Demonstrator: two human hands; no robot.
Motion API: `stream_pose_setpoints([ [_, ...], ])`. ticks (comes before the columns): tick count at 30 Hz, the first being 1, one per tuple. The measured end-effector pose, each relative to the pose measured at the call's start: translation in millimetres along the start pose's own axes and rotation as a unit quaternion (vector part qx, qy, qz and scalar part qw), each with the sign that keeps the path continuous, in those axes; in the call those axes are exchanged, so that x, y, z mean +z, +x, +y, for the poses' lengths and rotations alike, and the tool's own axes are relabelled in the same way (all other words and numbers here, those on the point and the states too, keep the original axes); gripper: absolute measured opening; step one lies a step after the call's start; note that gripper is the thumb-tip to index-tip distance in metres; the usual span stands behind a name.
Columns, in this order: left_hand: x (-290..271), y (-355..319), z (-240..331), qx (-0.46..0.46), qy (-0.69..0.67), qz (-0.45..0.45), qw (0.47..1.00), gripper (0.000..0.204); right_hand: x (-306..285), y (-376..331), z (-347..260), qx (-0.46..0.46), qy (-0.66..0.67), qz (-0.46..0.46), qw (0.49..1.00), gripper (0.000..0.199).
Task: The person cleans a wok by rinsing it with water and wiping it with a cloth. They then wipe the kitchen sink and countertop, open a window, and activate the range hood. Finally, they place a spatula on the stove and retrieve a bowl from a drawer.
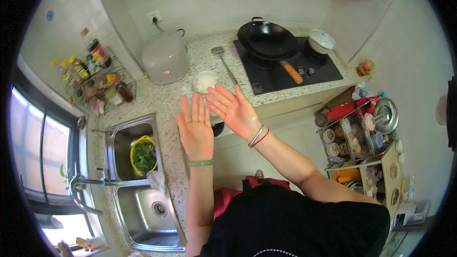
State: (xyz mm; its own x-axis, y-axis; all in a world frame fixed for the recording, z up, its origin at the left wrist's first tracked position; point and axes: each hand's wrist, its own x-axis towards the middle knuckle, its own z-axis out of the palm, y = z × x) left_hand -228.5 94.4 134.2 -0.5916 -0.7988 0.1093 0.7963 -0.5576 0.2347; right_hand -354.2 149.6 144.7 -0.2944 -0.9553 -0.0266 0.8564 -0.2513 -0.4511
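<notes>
Both my hands are held out side by side, palms up, with nothing in them. My left hand (197, 131) has its fingers stretched out, with a green bangle (201, 163) round the wrist. Fingers spread, my right hand (235, 112) wears a silver bangle (255, 136) and a red cord. Just beyond the fingertips, a white plate (205, 81) lies on the speckled counter. A metal spatula (223, 62) rests to its right. Farther right, a black wok (268, 40) with a wooden handle stands on the black cooktop (266, 78).
A double sink (124, 200) on the left holds a yellow basket (153, 164) of leafy greens. Behind it stand a bottle rack (107, 83) and a grey rice cooker (165, 59). A white lidded pot (322, 41) sits by the wok. A loaded shelf (354, 166) stands at the right.
</notes>
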Motion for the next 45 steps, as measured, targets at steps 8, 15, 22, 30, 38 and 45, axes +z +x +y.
stream_pose_setpoints([
  [8, 27.7, 28.1, -133.4, -0.074, 0.025, -0.018, 0.997, 0.053, -65.4, -39.2, -117.5, -0.067, 0.008, 0.028, 0.997, 0.064],
  [15, 32.8, 45.9, -221.9, -0.15, 0.036, -0.03, 0.988, 0.05, -116.4, -60.8, -193.9, -0.106, 0.019, 0.057, 0.993, 0.06],
  [22, 91.8, 90.3, -267.4, -0.157, 0.06, -0.089, 0.982, 0.051, -101.3, -48.2, -259.3, -0.191, 0.001, 0.04, 0.981, 0.059],
  [30, 161.8, 142.5, -281.6, -0.043, 0.15, -0.2, 0.967, 0.06, -34.1, -14.7, -311.5, -0.383, -0.28, -0.02, 0.88, 0.05],
  [38, 241.0, 189.7, -304.1, 0.292, 0.453, -0.3, 0.787, 0.055, 22.2, 15.5, -376.0, -0.601, -0.634, 0.012, 0.486, 0.045],
  [45, 305.2, 239.4, -329.1, 0.542, 0.603, -0.246, 0.531, 0.049, 50.6, 28.7, -465.0, -0.67, -0.714, 0.044, 0.199, 0.048],
])
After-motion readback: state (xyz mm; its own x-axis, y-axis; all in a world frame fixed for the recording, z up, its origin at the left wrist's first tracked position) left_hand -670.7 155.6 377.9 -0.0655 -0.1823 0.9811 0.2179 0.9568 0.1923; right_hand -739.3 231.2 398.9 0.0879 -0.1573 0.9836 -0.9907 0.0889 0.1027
